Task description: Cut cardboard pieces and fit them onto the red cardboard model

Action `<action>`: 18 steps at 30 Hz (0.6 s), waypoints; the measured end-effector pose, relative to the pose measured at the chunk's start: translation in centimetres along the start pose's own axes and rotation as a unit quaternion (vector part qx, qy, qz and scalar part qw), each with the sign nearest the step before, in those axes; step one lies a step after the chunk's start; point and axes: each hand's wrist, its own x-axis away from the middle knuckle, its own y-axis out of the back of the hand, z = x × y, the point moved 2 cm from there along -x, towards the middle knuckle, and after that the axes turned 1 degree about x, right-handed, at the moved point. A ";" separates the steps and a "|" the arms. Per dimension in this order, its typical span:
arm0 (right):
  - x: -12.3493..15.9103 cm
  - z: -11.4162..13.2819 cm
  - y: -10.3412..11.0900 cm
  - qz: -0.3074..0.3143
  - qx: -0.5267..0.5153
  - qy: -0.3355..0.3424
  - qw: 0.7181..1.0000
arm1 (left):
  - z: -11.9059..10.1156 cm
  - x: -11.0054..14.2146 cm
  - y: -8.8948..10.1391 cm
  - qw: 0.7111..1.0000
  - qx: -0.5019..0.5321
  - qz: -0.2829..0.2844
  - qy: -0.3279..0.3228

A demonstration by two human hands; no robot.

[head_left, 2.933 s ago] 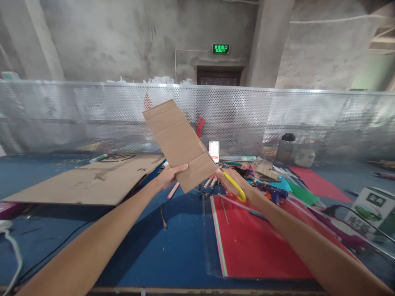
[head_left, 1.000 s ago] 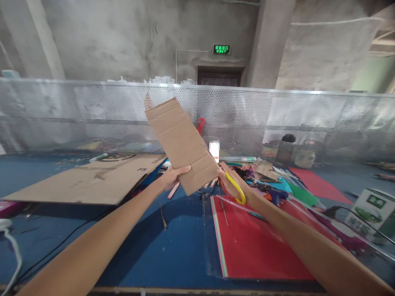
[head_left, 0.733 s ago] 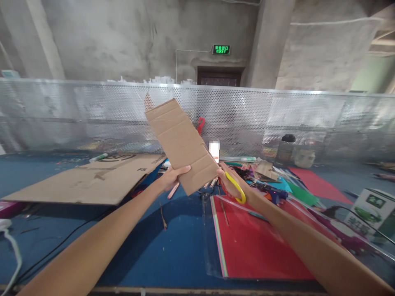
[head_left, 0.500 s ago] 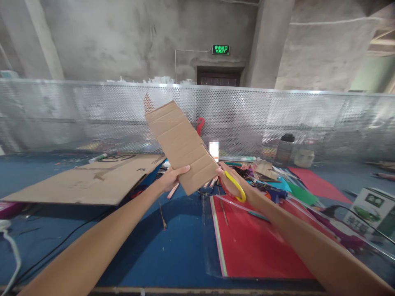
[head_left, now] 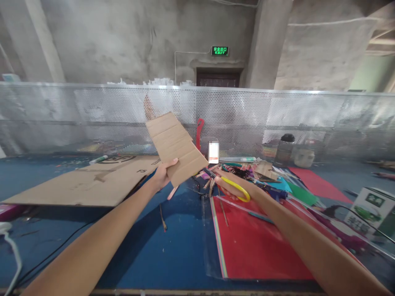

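My left hand (head_left: 162, 176) grips the near end of a brown cardboard strip (head_left: 174, 146) and holds it tilted up above the blue table. My right hand (head_left: 230, 187) is closed round yellow-handled scissors (head_left: 234, 188). The scissors' blades point left toward the strip's lower right corner and sit just clear of it. A small cut scrap hangs below the blades.
A large flat cardboard sheet (head_left: 83, 183) lies at the left. Red paper in a clear sleeve (head_left: 247, 242) lies under my right arm. Coloured papers, sticks and a glue gun (head_left: 271, 193) clutter the right, with a dark jar (head_left: 285, 149), a green-white carton (head_left: 372, 209) and a perforated metal fence (head_left: 308, 119) behind.
The cardboard strip has dropped lower and tilted flatter. The scissors have come away from its right edge and now lie lower, blades pointing left.
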 end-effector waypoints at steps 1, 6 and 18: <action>-0.1 -0.3 0.5 0.012 0.040 0.006 0.999 | -0.2 -0.1 0.1 1.000 0.006 -0.017 0.000; -0.1 -2.6 3.7 -0.035 0.311 -0.028 0.949 | -1.1 -0.7 0.2 0.994 0.018 -0.101 -0.046; 1.3 -4.9 4.9 0.000 0.477 -0.243 0.845 | -0.6 -1.4 1.9 0.969 -0.053 -0.234 0.053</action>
